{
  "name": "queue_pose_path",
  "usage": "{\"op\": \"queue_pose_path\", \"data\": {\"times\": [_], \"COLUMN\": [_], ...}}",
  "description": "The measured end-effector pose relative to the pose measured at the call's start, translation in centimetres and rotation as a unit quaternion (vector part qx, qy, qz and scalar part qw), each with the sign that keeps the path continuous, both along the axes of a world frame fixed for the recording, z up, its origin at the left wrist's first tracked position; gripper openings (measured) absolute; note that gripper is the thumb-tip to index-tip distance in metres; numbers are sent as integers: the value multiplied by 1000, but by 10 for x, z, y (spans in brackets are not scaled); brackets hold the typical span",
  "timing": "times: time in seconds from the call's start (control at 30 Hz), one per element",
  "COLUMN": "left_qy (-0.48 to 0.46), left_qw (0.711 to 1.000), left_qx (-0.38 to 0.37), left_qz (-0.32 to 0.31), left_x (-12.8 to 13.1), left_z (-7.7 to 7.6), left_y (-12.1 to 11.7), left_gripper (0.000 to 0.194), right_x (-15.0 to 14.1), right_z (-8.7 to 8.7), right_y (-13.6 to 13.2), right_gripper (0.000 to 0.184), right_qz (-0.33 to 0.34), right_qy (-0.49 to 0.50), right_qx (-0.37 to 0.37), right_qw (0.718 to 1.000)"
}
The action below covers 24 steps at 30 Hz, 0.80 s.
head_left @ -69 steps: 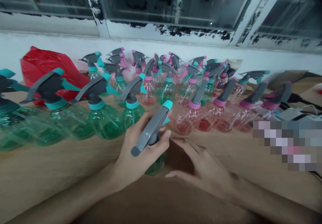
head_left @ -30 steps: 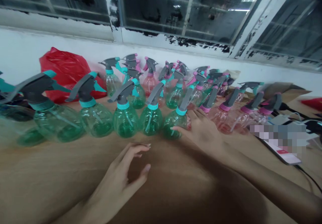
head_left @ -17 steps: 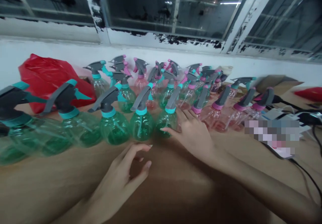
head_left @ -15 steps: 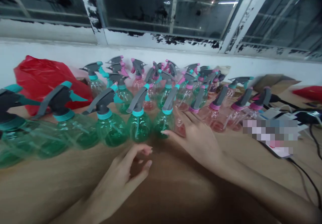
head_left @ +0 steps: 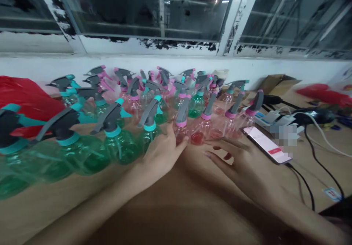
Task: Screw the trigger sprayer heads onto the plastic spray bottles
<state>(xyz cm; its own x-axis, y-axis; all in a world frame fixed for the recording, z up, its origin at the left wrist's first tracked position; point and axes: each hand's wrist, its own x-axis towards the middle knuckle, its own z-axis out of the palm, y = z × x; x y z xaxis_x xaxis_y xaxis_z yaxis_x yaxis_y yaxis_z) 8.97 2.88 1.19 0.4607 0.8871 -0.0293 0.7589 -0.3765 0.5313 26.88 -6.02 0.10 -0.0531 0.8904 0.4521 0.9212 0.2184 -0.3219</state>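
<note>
My left hand (head_left: 163,151) reaches into the front row of spray bottles. Its fingers and thumb close around a pink spray bottle (head_left: 181,124) with a grey trigger head and a pink collar, standing upright. Part of that bottle's body is hidden by the hand. My right hand (head_left: 243,162) hovers low over the table, fingers apart and holding nothing, just in front of another pink spray bottle (head_left: 197,138). Left of my left hand stands a green spray bottle (head_left: 121,147) with a turquoise collar, in line with several more green ones.
More pink and green spray bottles (head_left: 134,105) crowd behind the front row, near the wall. A red plastic bag (head_left: 30,94) lies at left. To the right are a phone (head_left: 264,144), cables, a power strip (head_left: 275,122) and an open cardboard box (head_left: 279,83).
The view has turned right. My left hand first set down a green bottle, drew back open, then moved forward onto a pink bottle. My right hand has withdrawn from the bottles towards the right.
</note>
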Motion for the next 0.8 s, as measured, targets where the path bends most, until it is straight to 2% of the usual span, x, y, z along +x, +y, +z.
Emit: {"op": "queue_pose_path", "data": {"times": [0.2,0.33,0.43,0.5,0.57,0.67,0.73,0.8], "left_qy": [88,133,172,217,230,229,195,116], "left_qw": [995,987,977,965,964,967,972,982], "left_qx": [54,88,125,146,135,115,133,147], "left_qz": [6,-2,-4,-14,-26,-14,-8,-13], "left_x": [10,5,-3,-9,-15,-25,-32,-38], "left_z": [8,9,10,11,12,12,11,11], "left_y": [7,-1,-19,-35,-50,-66,-70,-69], "left_gripper": [59,56,54,52,49,49,51,51], "right_x": [14,16,10,3,-6,-18,-26,-33], "right_z": [-1,-8,-18,-27,-34,-39,-40,-41], "right_y": [2,10,15,16,15,9,4,0], "right_gripper": [19,23,50,74,85,70,66,71], "right_qz": [20,14,27,87,158,196,208,229], "right_qy": [31,39,34,69,122,168,174,175], "right_qx": [-11,-33,-45,-57,-105,-166,-157,-131], "right_qw": [999,999,998,992,974,952,950,949]}}
